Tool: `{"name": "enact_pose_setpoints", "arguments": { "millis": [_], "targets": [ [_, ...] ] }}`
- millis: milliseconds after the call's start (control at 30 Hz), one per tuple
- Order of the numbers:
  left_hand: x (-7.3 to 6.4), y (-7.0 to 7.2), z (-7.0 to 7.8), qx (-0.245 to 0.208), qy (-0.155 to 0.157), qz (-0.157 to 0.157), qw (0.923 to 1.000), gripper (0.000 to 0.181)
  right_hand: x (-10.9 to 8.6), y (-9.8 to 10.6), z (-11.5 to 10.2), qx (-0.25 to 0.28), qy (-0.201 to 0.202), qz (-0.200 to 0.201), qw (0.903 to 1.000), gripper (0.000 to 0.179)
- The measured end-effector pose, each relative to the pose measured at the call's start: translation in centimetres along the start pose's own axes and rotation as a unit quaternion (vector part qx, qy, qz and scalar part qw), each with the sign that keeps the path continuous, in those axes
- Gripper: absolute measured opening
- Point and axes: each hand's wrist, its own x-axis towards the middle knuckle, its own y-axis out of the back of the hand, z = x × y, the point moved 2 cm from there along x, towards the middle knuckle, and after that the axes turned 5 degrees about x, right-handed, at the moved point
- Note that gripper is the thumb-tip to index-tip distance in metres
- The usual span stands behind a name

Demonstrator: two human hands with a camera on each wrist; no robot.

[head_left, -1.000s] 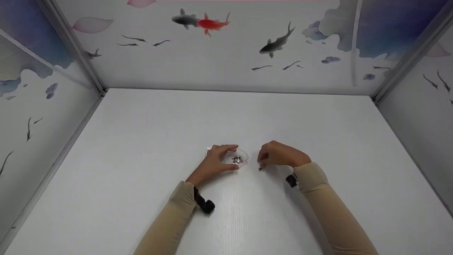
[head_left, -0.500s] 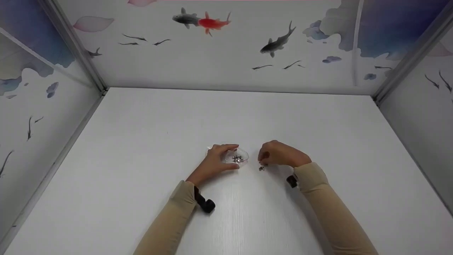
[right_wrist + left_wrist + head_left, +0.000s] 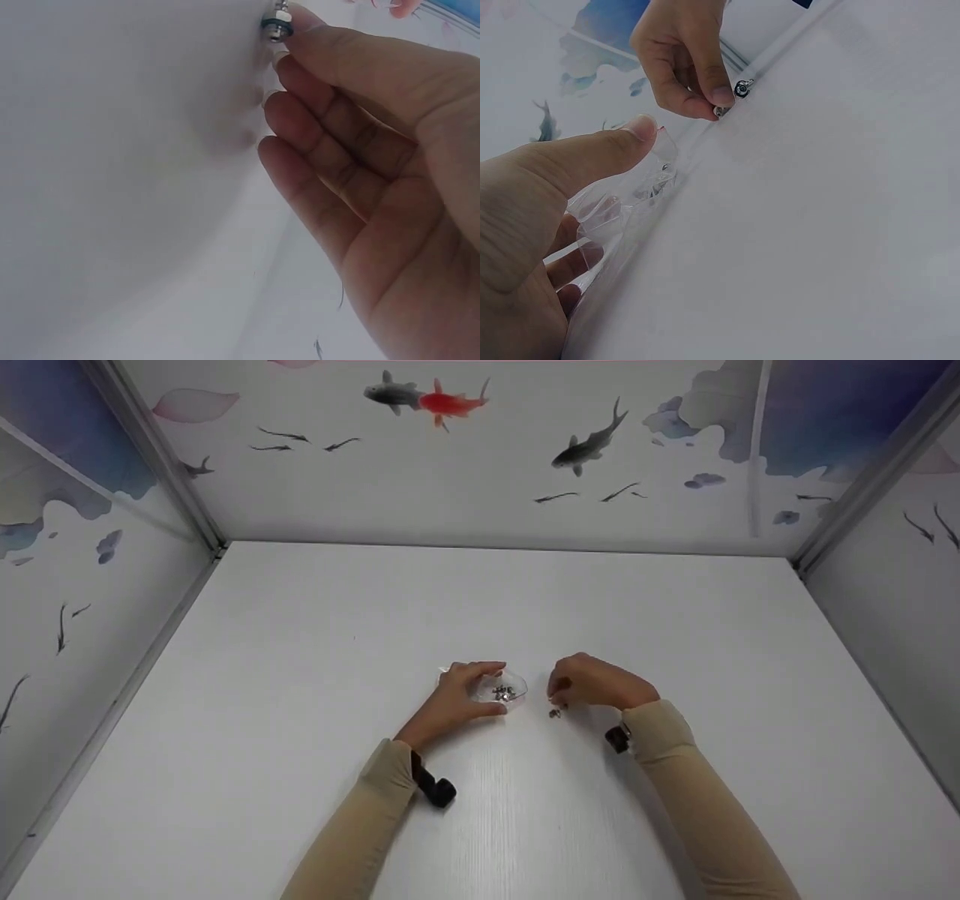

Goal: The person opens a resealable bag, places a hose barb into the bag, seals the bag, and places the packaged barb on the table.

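My left hand (image 3: 454,697) holds a clear plastic bag (image 3: 622,217) between thumb and fingers, with its mouth toward the right. Inside the bag, in the head view, lie several small shiny metal fittings (image 3: 503,692). Just right of the bag my right hand (image 3: 596,681) is low over the table, thumb and index finger pinching a small metal fitting (image 3: 719,112). Close by its fingertips another fitting (image 3: 742,88) lies on the table. Seen from the right wrist, a threaded fitting (image 3: 277,24) with a black ring is at the thumb tip; the other fingers are loosely bent.
Both hands work near the middle of a wide white table (image 3: 337,600). White panels (image 3: 480,502) printed with fish stand along its back and sides. Black wrist cameras are strapped at both cuffs, the left one (image 3: 441,793) hanging inward.
The head view has shifted slightly, so everything sits a little higher in it. My right fingertips have moved slightly around the fittings on the table. The left hand keeps its hold on the bag.
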Motion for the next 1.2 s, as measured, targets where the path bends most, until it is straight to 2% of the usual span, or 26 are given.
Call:
{"name": "enact_pose_setpoints", "arguments": {
  "millis": [200,533,967,1200],
  "targets": [
    [0.1,0.1,0.0,0.004,-0.012,0.003,0.9999,0.066,0.0,0.3,0.0,0.002,0.004,0.011,0.9999,0.010],
    [0.0,0.1,0.0,0.007,-0.015,0.008,0.9998,0.066,0.3,0.9,-1.0,0.002,0.040,0.055,0.9977,0.013],
    [0.0,0.1,-0.1,0.011,-0.023,0.005,0.9997,0.067,1.1,0.9,-2.6,-0.015,0.146,0.103,0.9837,0.015],
    [-0.1,0.1,-0.1,-0.010,-0.004,-0.008,0.9999,0.066,1.7,0.8,-3.4,-0.022,0.166,0.106,0.9803,0.015]
  ]
}}
